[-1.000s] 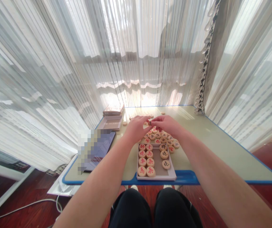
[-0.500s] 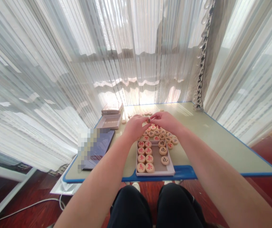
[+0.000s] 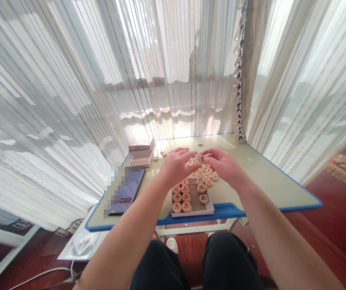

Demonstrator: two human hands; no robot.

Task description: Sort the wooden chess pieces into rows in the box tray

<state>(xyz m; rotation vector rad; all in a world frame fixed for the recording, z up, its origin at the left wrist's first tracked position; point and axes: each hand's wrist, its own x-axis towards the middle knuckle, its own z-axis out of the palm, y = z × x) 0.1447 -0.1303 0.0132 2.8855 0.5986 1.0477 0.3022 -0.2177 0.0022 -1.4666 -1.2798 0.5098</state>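
Observation:
A shallow white box tray (image 3: 211, 210) sits at the table's near edge and holds round wooden chess pieces (image 3: 181, 197) with red and black characters. More pieces lie in a loose pile (image 3: 207, 176) just beyond it. My left hand (image 3: 176, 164) hovers over the pile, fingers curled and reaching right. My right hand (image 3: 226, 165) meets it there, its thumb and fingers pinched round a piece (image 3: 201, 158) between the two hands.
A dark tablet (image 3: 126, 193) lies at the table's left. An open box and its stacked lid (image 3: 141, 151) stand at the back left, with a few stray pieces (image 3: 162, 153) near them. Sheer curtains surround the blue-edged table (image 3: 269, 181). My knees are under the near edge.
The view has swung right and pulled back. Both hands stay together over the pile, working on one piece.

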